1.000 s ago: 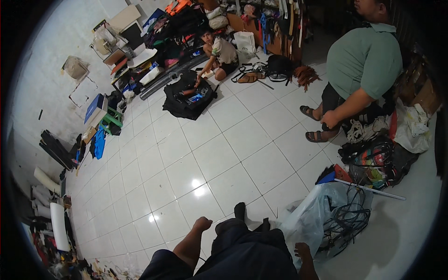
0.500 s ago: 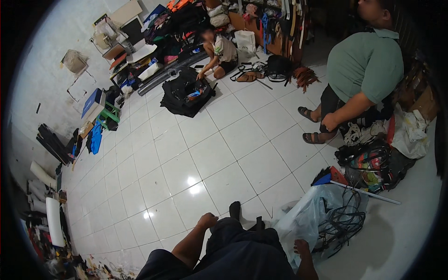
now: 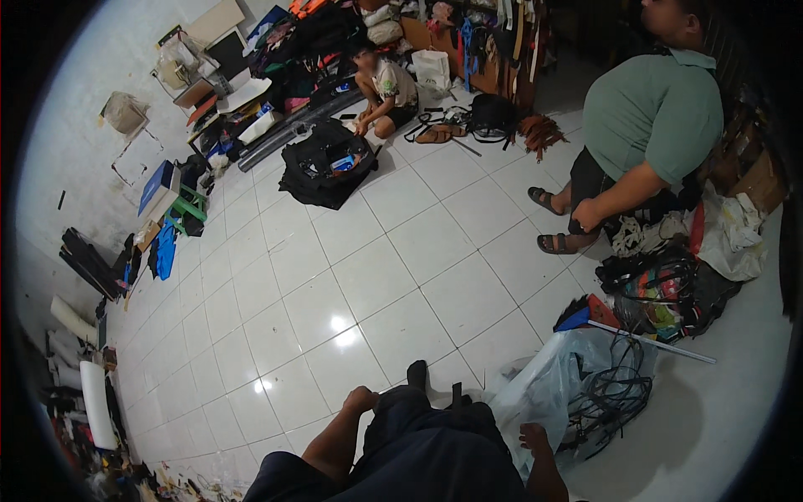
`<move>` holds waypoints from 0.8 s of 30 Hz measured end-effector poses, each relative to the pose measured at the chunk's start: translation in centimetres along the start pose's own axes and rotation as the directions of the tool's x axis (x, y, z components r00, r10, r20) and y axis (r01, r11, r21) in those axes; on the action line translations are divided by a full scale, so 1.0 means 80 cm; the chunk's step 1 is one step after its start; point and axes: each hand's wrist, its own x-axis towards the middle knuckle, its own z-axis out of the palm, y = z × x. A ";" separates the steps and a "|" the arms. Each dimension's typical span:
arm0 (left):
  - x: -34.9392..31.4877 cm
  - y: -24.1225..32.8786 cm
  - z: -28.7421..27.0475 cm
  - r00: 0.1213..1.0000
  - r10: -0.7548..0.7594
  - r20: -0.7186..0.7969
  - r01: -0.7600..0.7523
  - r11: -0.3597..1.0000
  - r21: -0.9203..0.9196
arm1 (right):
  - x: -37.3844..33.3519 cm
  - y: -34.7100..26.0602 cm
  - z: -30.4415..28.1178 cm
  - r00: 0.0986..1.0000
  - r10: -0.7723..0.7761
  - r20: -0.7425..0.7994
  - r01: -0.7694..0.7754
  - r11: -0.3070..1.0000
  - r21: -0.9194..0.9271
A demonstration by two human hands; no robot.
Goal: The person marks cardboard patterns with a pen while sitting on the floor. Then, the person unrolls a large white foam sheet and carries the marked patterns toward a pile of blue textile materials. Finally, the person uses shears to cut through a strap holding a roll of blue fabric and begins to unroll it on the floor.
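Observation:
My left hand is curled beside my left knee, at the edge of my dark trousers. Nothing shows in its fingers. Lower right, my right hand hangs at my side with its fingers loosely bent and partly apart. It is nearest a crumpled clear plastic bag and holds nothing I can see; whether it touches the bag I cannot tell. Beside that bag lies a tangle of black straps or cords. One dark-covered foot shows on the white tiles.
A person crouches by a large black bag with blue items inside. Another person in a green shirt is at the right, near filled bags and a broom or dustpan with a pale handle. Rolls line the left wall.
The crouching person's arm has drawn back from the black bag, whose opening shows more. My view has shifted slightly; both my hands appear a little further left.

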 end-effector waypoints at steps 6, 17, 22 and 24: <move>0.017 0.018 -0.024 0.986 0.165 0.000 -0.165 0.985 -0.048 | 0.010 -0.026 0.005 1.000 0.017 -0.020 -0.017 1.000 -0.021; 0.092 -0.036 -0.038 0.986 0.043 0.164 -0.032 0.997 -0.069 | 0.026 -0.064 0.047 0.986 -0.141 -0.091 0.127 0.982 -0.136; 0.132 -0.001 -0.084 0.971 0.071 0.229 -0.086 0.995 0.057 | 0.013 -0.045 0.081 0.902 -0.332 -0.275 0.296 0.941 -0.165; 0.202 -0.074 -0.107 0.904 0.378 0.199 -0.420 0.870 0.256 | 0.025 -0.064 0.116 0.897 -0.368 -0.243 0.344 0.929 -0.138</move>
